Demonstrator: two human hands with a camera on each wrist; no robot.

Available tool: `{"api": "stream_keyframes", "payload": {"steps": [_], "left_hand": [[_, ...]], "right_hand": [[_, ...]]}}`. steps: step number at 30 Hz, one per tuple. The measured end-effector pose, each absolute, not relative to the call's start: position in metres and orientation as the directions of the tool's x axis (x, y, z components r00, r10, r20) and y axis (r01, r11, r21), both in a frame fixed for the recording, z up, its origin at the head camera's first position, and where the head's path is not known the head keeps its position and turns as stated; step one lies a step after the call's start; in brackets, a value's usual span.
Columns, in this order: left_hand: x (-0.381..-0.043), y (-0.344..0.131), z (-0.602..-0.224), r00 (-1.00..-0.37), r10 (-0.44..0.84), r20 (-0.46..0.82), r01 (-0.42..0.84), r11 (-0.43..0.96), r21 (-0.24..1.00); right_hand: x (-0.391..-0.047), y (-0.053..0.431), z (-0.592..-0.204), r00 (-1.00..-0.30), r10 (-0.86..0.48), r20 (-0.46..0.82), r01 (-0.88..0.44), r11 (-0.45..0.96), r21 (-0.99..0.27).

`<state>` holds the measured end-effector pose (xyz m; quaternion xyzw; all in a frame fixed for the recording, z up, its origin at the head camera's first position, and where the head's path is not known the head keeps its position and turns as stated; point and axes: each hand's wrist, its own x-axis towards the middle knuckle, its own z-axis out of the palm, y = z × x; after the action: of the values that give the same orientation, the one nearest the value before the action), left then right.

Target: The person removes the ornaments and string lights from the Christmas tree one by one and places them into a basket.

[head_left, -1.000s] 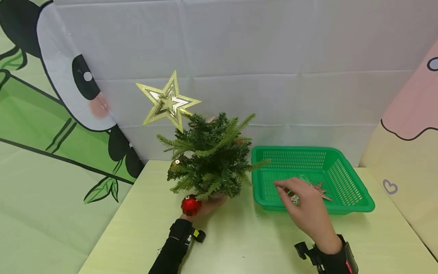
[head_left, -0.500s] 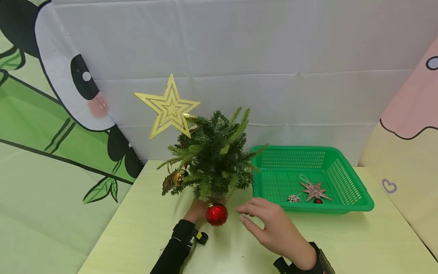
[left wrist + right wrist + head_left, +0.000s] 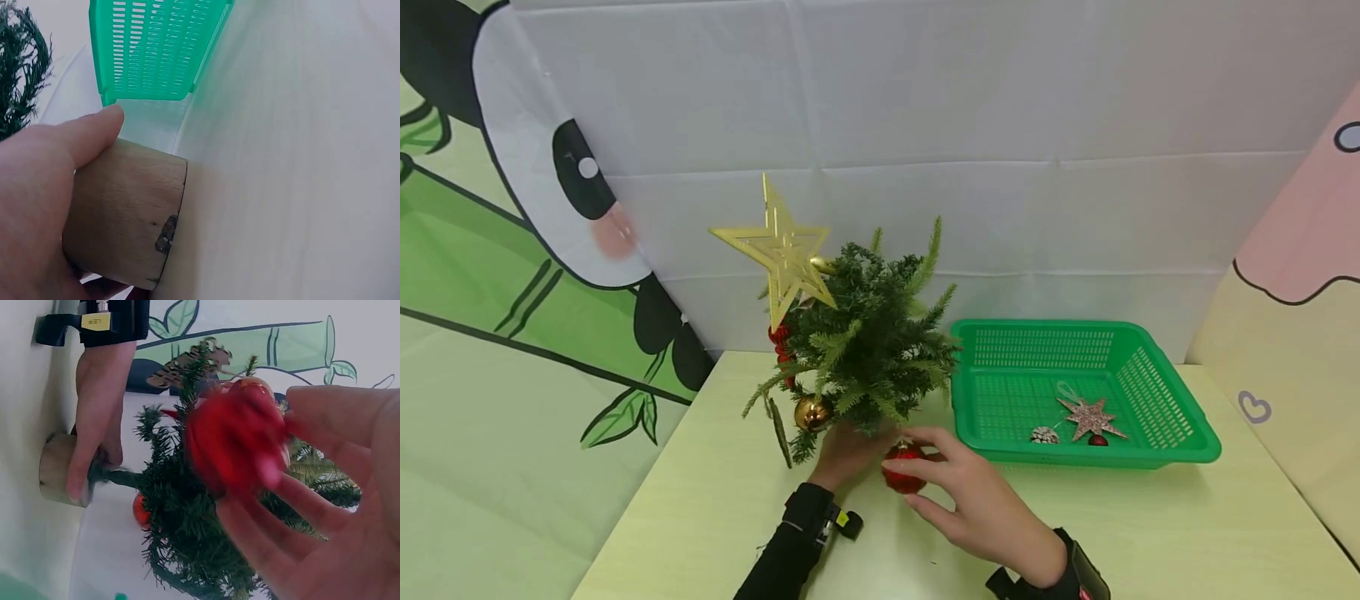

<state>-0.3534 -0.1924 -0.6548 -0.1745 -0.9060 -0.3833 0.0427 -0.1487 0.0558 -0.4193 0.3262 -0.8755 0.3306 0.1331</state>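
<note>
- Left hand (image 3: 846, 450) reaches under a small tree and grips its wooden base (image 3: 128, 206), thumb along the side.
- Right hand (image 3: 976, 504) curves its thumb and fingers round a shiny red bauble (image 3: 231, 440).
- Backdrop (image 3: 925, 100): pale cloth behind the tabletop's back edge, a cartoon panda at left.
- Tabletop (image 3: 677, 517): pale yellow.
- Tree (image 3: 880, 342): green artificial needles, left of the tabletop's middle, towards its back edge.
- Basket (image 3: 1037, 356): green plastic, right of the tree, near the tabletop's back right corner.
- Gold star (image 3: 786, 250): at the tree's upper left.
- Glittery pink star (image 3: 1086, 415): inside the basket, towards its near edge.
- Red bauble: low, near side of the tree, just beside the left hand; blurred from the right wrist.
- Gold bauble (image 3: 813, 412): lower left of the tree.
- Pinecone (image 3: 1044, 435) and small red ball (image 3: 1098, 440): by the basket's near edge.
</note>
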Motion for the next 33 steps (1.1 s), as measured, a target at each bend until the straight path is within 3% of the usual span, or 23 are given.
{"api": "stream_keyframes", "payload": {"steps": [1,2,4,7,18,26,33], "left_hand": [[-0.338,-0.184,-0.625,-0.956,0.257,0.141,0.284,0.691,0.665],[-0.319,-0.175,-0.590,-0.982,0.182,0.053,0.162,0.657,0.736],[-0.300,-0.170,-0.556,-0.979,0.201,0.038,0.169,0.691,0.703],[-0.294,-0.172,-0.542,-0.968,0.252,0.012,0.194,0.712,0.674],[-0.319,-0.192,-0.576,-0.939,0.344,-0.019,0.215,0.626,0.749],[-0.321,-0.187,-0.584,-0.912,0.384,-0.143,0.107,0.559,0.822],[-0.334,-0.194,-0.612,-0.915,0.403,0.002,0.216,0.487,0.846]], "right_hand": [[-0.149,0.055,-0.420,-0.756,-0.483,0.442,-0.655,0.569,-0.497],[-0.149,0.055,-0.420,-0.758,-0.483,0.438,-0.652,0.571,-0.499],[-0.150,0.054,-0.421,-0.765,-0.477,0.433,-0.644,0.578,-0.501],[-0.152,0.054,-0.423,-0.773,-0.469,0.428,-0.635,0.592,-0.497],[-0.159,0.052,-0.432,-0.787,-0.468,0.402,-0.617,0.595,-0.515],[-0.162,0.052,-0.434,-0.779,-0.477,0.407,-0.627,0.584,-0.516],[-0.161,0.061,-0.423,-0.717,-0.408,0.565,-0.681,0.581,-0.445]]}}
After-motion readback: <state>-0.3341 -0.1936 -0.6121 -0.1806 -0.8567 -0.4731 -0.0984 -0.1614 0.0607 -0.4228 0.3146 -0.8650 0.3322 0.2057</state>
